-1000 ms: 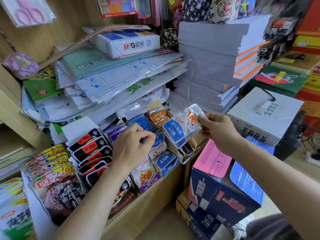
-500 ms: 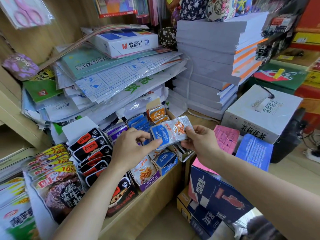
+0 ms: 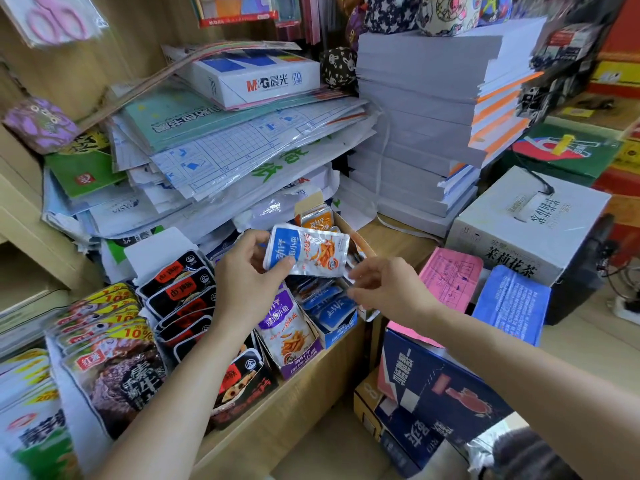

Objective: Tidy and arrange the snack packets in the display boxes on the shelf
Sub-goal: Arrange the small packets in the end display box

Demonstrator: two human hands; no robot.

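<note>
At the centre of the wooden shelf (image 3: 304, 386), the left hand (image 3: 249, 282) holds up one blue-and-silver foil snack packet (image 3: 306, 252). Thumb and fingers are clamped on its blue end, which carries white Chinese writing too tilted to read. The packet is above the row of display boxes and touches none of them.

At four o'clock from the packet, the right hand (image 3: 384, 289) has its fingers loosely bent. They are just beside the packet's lower corner; whether they touch it cannot be told.

Four open boxes can be counted:
- a black box of black-and-red packets (image 3: 180, 296) at eight o'clock
- a purple box (image 3: 294, 344) at six
- a blue box (image 3: 334, 322) at five
- a brown box of orange packets (image 3: 317, 218) at twelve

At the frame's eight o'clock, yellow-tagged packets (image 3: 114, 323) read "10%". At eleven o'clock, one white-and-blue paper ream box (image 3: 256, 81) reads "M&G晨光 70". At three o'clock, one white carton (image 3: 519, 237) reads "茉莉花茶".
</note>
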